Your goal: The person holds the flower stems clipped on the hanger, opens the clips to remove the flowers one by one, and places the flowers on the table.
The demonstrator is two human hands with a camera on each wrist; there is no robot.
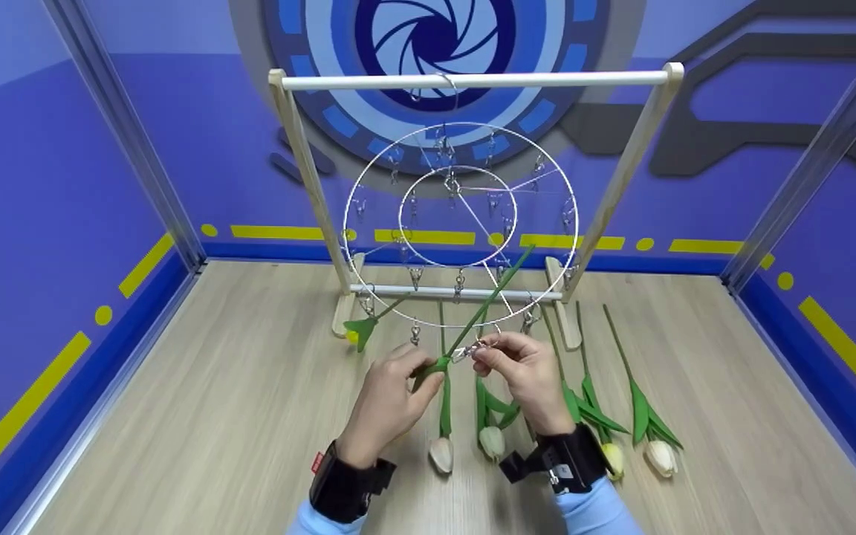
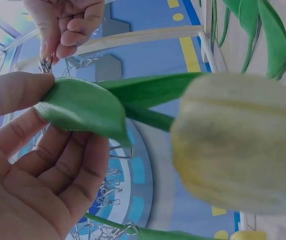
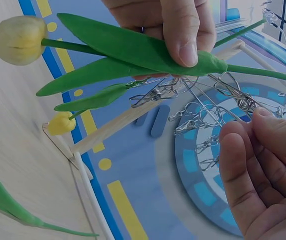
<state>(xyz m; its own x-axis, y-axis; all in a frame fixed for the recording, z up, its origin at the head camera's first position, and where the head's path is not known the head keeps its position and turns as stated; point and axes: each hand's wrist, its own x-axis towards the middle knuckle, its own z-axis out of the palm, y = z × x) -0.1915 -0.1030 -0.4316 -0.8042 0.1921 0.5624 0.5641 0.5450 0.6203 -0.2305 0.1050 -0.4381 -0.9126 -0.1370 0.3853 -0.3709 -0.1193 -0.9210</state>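
My left hand [image 1: 391,394] pinches an artificial tulip [image 3: 127,52] between thumb and fingers, where the green leaves meet the stem. Its pale yellow bloom [image 2: 238,142] hangs downward, and the bare stem slants up across the round wire hanger [image 1: 578,215]. With thumb and fingertips, my right hand [image 1: 528,375] pinches a metal clip [image 3: 245,102] attached to the hanger's outer ring. The clip's front end is right at the tulip's stem, close beside my left fingers. A yellow tulip [image 1: 361,334] hangs head down from another clip on the ring's left side.
The hanger hooks over the top bar of a wooden rack [image 1: 614,171], with several loose clips around both rings. Several tulips lie on the table [image 1: 198,401] below and to the right, among them a white tulip [image 1: 660,457]. Blue walls [image 1: 64,186] enclose the table.
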